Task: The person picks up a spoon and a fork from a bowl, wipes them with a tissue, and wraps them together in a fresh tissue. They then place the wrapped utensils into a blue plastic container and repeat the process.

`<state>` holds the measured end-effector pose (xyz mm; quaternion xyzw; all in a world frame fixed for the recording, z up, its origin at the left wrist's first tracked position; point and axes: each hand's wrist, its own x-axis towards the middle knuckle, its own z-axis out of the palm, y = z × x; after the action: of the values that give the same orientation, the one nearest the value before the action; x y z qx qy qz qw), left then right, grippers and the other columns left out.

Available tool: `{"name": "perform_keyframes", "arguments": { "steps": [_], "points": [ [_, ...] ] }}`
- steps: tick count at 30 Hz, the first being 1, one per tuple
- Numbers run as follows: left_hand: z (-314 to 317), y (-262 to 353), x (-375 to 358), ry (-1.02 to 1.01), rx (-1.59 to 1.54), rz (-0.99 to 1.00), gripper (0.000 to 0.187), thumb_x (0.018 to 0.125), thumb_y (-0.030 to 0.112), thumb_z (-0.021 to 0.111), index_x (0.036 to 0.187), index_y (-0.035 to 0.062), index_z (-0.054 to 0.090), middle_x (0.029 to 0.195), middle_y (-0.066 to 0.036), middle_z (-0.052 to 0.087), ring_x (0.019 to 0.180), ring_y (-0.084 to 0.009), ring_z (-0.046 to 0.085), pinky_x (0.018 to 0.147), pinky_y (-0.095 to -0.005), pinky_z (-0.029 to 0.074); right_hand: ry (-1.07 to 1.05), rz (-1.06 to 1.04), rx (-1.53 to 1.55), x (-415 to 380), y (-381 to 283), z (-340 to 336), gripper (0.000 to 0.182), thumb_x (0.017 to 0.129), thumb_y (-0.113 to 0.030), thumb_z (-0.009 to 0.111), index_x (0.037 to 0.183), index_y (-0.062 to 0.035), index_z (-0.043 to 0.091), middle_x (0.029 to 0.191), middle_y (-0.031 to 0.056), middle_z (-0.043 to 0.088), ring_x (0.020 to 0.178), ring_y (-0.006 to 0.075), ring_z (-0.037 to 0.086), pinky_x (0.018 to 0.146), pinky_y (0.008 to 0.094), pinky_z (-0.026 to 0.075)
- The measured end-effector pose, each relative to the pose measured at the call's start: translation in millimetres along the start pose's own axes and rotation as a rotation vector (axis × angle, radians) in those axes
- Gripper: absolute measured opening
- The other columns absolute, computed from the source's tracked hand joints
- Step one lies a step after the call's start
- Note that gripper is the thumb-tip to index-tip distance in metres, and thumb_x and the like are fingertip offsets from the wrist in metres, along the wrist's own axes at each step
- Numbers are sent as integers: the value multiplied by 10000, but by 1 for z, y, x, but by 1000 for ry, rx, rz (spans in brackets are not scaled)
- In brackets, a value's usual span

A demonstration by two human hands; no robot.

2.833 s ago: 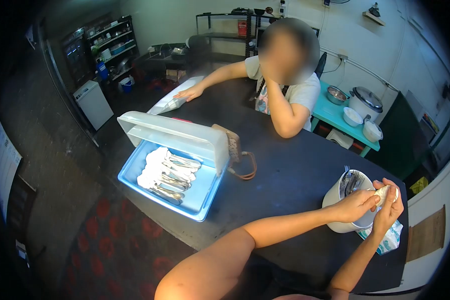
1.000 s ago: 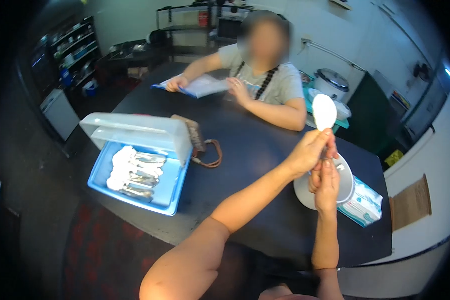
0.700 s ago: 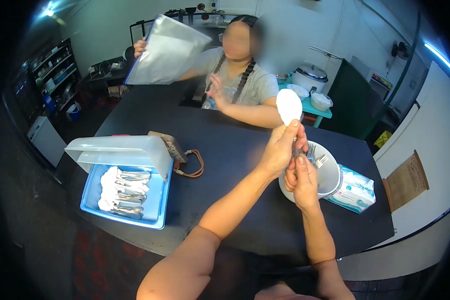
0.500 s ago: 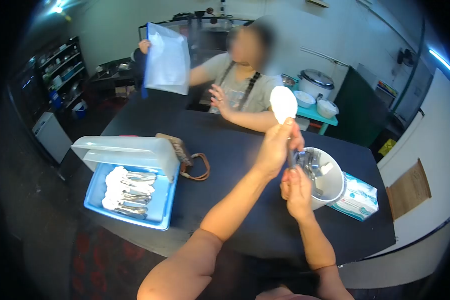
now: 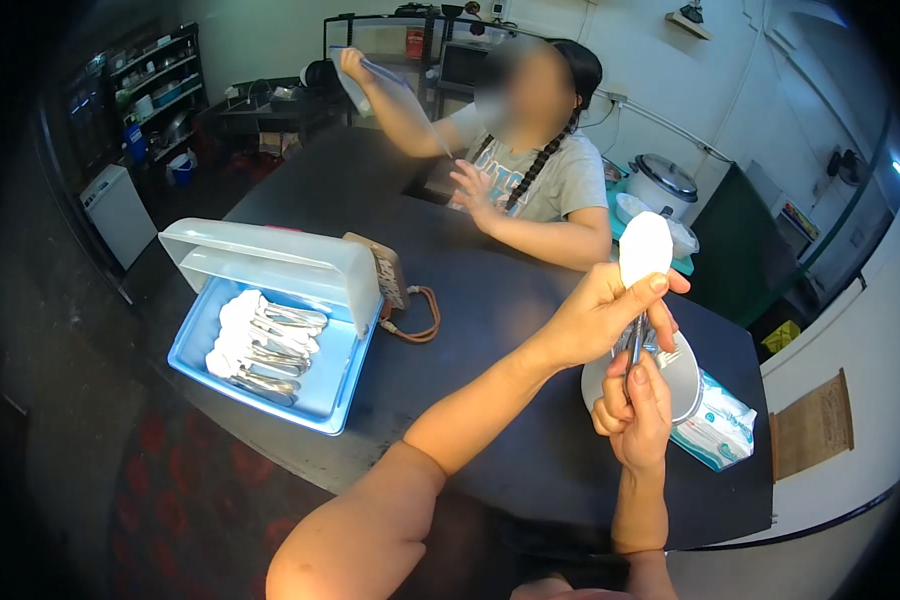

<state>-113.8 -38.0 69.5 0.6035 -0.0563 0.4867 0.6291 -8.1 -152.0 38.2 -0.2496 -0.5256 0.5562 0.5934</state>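
Observation:
My left hand (image 5: 605,315) is closed around the white tissue (image 5: 647,248) that covers the upper end of a piece of metal cutlery (image 5: 635,345). Below it, my right hand (image 5: 634,412) grips the bare handle. The cutlery stands nearly upright over a white bucket (image 5: 684,392), which has more loose metal cutlery inside and is partly hidden by my hands. To the left, a blue plastic box (image 5: 325,405) holds a row of cutlery (image 5: 270,345) with white-wrapped ends and bare handles. Its clear lid (image 5: 270,260) is tilted up.
A tissue pack (image 5: 715,425) lies right of the bucket on the dark table (image 5: 490,420). Behind the box sits a brown pouch (image 5: 375,265) with a strap. Across the table, another person (image 5: 540,170) holds a clear plastic bag (image 5: 405,105). A rice cooker (image 5: 665,183) stands behind.
My hands and the cutlery appear further right and lower, and the view has shifted. The other person's bag has turned edge-on and tilted.

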Motion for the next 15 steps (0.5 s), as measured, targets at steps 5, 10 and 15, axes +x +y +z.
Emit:
{"name": "perform_keyframes", "arguments": {
  "steps": [5,10,15],
  "points": [
    [-8,12,-4,125,122,31,422,1054,300,457,1020,-74,648,751,-141,722,792,-184,701,771,-302,541,5,35,-60,-6,-6,4,291,1083,-273,369,1060,-11,495,586,-43,296,435,29,188,409,222,185],
    [-6,20,-10,186,210,109,445,1043,322,485,946,-73,666,739,-143,716,710,-186,702,692,-286,553,-41,58,-100,-8,-6,6,294,1081,-264,378,1066,4,497,581,-49,305,443,22,207,411,217,181],
    [-6,25,-10,288,95,96,387,1022,315,546,955,-45,672,732,-79,677,629,-111,662,568,-225,518,-31,84,-156,-10,-11,8,294,1079,-253,378,1069,14,502,576,-52,306,452,22,225,419,212,188]
  ]
}}
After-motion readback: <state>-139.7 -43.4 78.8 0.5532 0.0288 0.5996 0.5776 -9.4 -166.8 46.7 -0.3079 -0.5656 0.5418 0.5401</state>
